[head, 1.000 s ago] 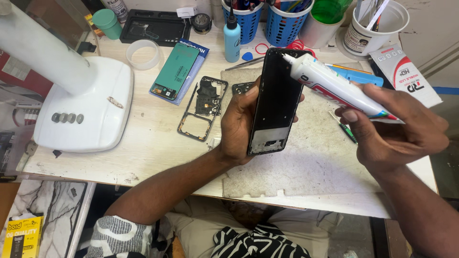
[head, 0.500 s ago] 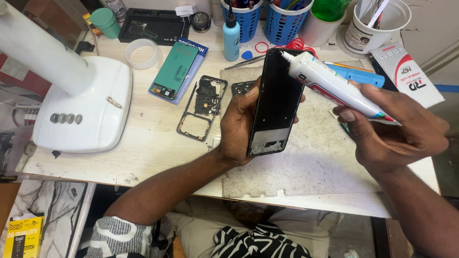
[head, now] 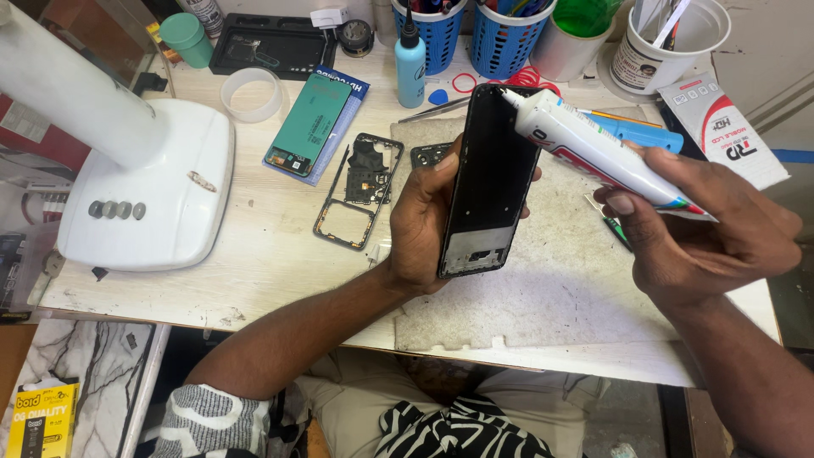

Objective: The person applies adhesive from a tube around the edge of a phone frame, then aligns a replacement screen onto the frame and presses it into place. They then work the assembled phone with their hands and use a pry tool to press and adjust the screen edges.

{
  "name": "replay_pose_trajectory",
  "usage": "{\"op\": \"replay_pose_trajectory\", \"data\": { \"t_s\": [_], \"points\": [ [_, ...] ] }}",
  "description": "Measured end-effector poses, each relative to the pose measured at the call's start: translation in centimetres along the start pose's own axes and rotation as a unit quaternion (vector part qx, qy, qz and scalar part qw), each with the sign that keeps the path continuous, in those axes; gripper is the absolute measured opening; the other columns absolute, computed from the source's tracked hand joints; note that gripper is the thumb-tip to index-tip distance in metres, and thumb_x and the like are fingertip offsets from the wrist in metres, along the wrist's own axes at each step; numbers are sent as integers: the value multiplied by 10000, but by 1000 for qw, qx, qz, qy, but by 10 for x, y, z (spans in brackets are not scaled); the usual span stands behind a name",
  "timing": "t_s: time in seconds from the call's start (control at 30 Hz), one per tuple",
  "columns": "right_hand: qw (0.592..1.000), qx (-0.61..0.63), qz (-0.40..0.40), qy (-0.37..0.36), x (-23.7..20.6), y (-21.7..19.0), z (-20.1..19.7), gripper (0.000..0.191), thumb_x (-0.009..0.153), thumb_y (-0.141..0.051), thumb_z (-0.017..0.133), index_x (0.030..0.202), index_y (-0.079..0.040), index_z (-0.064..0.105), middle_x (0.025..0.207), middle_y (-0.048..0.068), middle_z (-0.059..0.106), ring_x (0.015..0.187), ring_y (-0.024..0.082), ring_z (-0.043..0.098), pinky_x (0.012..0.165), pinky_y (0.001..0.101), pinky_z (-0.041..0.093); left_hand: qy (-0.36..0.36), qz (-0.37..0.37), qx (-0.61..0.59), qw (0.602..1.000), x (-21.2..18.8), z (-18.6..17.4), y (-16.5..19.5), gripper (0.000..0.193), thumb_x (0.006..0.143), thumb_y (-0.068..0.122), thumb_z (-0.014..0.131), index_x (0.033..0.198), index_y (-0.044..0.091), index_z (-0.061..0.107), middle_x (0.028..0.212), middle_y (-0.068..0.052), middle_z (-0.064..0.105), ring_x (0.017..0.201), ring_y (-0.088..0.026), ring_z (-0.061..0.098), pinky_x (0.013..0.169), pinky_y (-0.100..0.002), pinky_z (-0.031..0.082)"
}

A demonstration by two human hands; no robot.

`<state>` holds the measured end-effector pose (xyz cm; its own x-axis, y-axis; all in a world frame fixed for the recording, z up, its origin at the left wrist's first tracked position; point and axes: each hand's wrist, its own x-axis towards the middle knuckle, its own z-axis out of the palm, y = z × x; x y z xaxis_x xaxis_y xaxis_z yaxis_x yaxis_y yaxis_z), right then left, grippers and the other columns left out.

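Hands work above the bench: left hand (head: 421, 222) grips a black phone frame (head: 486, 182) upright; right hand (head: 708, 233) closes around a white glue tube (head: 593, 151), nozzle touching the frame's top edge; a bare middle frame (head: 356, 191) lies just left of the left hand.

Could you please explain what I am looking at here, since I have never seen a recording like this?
No machine here: a person wears a camera on the head, looking down at their own two bare hands above a worktable. The left hand holds a black phone frame upright. The right hand holds a white glue tube, its nozzle at the frame's top edge. On the table lie a grey mat, a bare phone chassis, a green panel, a roll of tape, a blue bottle, blue baskets and a white lamp base.
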<state>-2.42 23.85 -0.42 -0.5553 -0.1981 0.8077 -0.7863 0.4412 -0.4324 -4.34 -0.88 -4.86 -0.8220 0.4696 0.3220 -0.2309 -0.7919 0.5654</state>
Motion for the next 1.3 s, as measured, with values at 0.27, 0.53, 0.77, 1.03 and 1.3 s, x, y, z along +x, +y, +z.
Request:
{"op": "replay_pose_trajectory", "data": {
  "t_s": [0.27, 0.53, 0.77, 1.03, 1.3],
  "points": [
    [1000, 7, -4, 1, 0, 2, -1, 249, 1088, 29, 764, 1307, 86, 661, 1033, 263, 733, 900, 237, 768, 779, 267, 638, -1, 3, 0, 1000, 0, 0, 0, 595, 1161, 418, 328, 1610, 27, 332, 1312, -207, 630, 1072, -196, 665, 980, -356, 560],
    [1000, 14, 2, 1, -2, 0, -1, 282, 1079, 40, 756, 1338, 77, 652, 1027, 260, 728, 886, 237, 760, 788, 290, 644, -8, 1, 2, 1000, 0, 0, -1, 601, 1168, 412, 337, 1618, 13, 324, 1325, -209, 615, 1105, -191, 644, 1004, -356, 546],
    [1000, 31, -2, -2, -3, 1, 0, 260, 1095, 62, 735, 1336, 75, 638, 1072, 273, 722, 892, 233, 759, 790, 299, 663, -2, -7, 22, 1000, 1, 1, -1, 636, 1136, 418, 342, 1639, 36, 271, 1358, -217, 598, 1204, -196, 624, 1052, -371, 540],
    [1000, 9, -3, -9, 0, -2, -1, 272, 1081, 60, 738, 1333, 74, 638, 1071, 268, 723, 890, 242, 758, 793, 308, 658, -4, -6, 16, 1000, 0, 0, -2, 624, 1153, 410, 341, 1647, 35, 269, 1359, -223, 600, 1197, -205, 626, 1051, -370, 539],
    [1000, 10, -11, -10, 2, -4, -1, 265, 1087, 52, 737, 1332, 70, 638, 1069, 267, 724, 890, 247, 761, 785, 311, 657, -9, -4, 23, 1000, 1, -2, -4, 621, 1143, 404, 348, 1640, 40, 277, 1353, -214, 609, 1204, -196, 629, 1051, -369, 541]
  ]
}}
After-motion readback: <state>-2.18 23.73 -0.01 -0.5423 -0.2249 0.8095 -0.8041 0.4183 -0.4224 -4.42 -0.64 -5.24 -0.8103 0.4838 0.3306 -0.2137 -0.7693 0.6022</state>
